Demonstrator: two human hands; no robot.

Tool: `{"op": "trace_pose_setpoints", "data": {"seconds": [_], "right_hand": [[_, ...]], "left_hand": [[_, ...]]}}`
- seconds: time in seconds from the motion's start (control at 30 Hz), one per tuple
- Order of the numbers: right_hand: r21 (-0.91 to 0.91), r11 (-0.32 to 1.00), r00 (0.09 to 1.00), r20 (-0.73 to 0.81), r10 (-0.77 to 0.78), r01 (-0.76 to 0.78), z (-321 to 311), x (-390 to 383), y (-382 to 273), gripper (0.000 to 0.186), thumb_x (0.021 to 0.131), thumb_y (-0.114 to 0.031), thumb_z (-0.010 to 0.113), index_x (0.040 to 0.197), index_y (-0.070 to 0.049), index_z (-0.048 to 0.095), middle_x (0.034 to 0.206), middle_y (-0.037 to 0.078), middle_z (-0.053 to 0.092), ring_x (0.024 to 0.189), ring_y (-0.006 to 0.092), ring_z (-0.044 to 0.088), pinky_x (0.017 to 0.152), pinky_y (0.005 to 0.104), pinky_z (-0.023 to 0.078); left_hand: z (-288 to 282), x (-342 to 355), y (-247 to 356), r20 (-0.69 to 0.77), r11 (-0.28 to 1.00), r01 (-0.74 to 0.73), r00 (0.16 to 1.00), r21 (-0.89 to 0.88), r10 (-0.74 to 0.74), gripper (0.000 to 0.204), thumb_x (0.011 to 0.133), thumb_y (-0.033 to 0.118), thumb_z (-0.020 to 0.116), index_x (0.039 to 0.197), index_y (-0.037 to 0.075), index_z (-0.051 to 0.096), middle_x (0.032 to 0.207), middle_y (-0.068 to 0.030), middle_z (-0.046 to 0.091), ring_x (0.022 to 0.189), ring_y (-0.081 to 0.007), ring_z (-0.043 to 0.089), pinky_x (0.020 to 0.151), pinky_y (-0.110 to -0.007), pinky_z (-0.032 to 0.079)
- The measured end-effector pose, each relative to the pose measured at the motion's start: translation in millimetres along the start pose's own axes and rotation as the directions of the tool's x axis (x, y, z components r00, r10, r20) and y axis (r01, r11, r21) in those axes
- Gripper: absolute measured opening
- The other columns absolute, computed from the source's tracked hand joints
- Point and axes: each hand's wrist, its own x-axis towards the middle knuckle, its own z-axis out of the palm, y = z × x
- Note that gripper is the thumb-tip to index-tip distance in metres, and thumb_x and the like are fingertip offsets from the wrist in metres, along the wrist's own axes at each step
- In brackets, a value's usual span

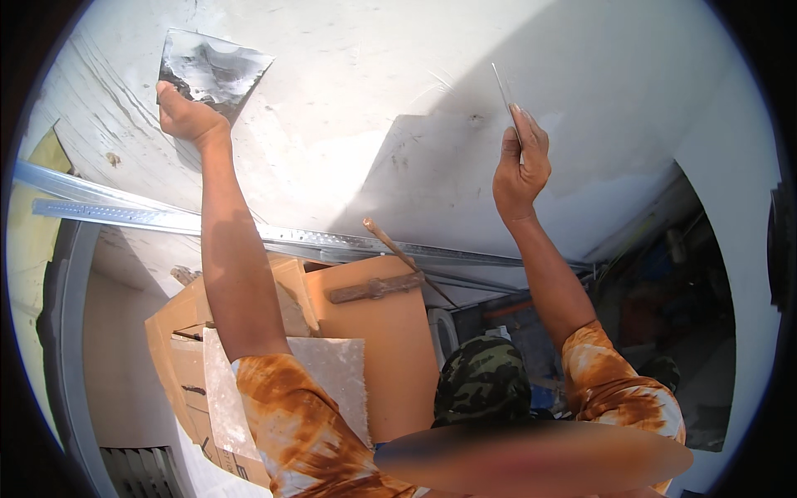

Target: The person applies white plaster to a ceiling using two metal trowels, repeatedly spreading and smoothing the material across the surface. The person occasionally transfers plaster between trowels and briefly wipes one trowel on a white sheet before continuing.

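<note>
Firstly, at far left: metal strips (116, 215), perforated, running rightward across the view beneath your raised forearms. Next, flattened cardboard (178, 324), low, partly behind your left arm.

Item, your left hand (193, 120): arm reaching well up and forward, almost straight, wrist slightly bent to the left; clamped on the broad plate (217, 66) by its lower left part, thumb along the edge. The plate, flared and smeared grey-white and dark, stands at upper left before the white wall (332, 91); whether it touches, you cannot tell from here.

Below, a pale rough slab (328, 365), beside an orange-brown board (374, 315). Upon the board, a short dark wooden bar (376, 287), crossed near its right end by a slanting stick (394, 243).

Item, a camouflage-patterned cloth (481, 378), lower centre.

Item, your right hand (521, 170): forearm raised, leaning to the left, fingers upward; closed on a thin blade (500, 83), seen edge-on and tilted left, thumb to the left side, fingers to the right.

Last, a dark recess (672, 307) of indistinct clutter.
</note>
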Motion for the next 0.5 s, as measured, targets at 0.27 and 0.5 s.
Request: {"op": "trace_pose_setpoints", "data": {"seconds": [0.27,0.5], "right_hand": [[-0.389,0.909,0.989,0.066,-0.134,0.149,-5,15,17,0.047,0.083,0.012,0.065,0.125,-0.006,0.070,0.117,0.010,0.070,0.097,0.0266,0.064,0.085,0.0361,0.052],[-0.405,0.878,0.966,0.138,-0.219,0.257,47,-27,18,0.048,0.078,0.005,0.065,0.122,-0.014,0.071,0.114,0.002,0.069,0.099,0.0216,0.059,0.089,0.0371,0.040]], "left_hand": [[0,0,-2,-0.014,0.999,-0.037,0.999,-0.004,0.037,0.042,0.095,0.032,0.057,0.095,-0.009,0.067,0.091,-0.0084,0.063,0.081,-0.0178,0.058,0.073,-0.030,0.048],[2,-1,-1,-0.009,0.996,-0.090,0.996,-0.013,0.090,0.040,0.096,0.032,0.057,0.086,-0.006,0.067,0.083,-0.0045,0.062,0.075,-0.0153,0.056,0.068,-0.029,0.048]]}}
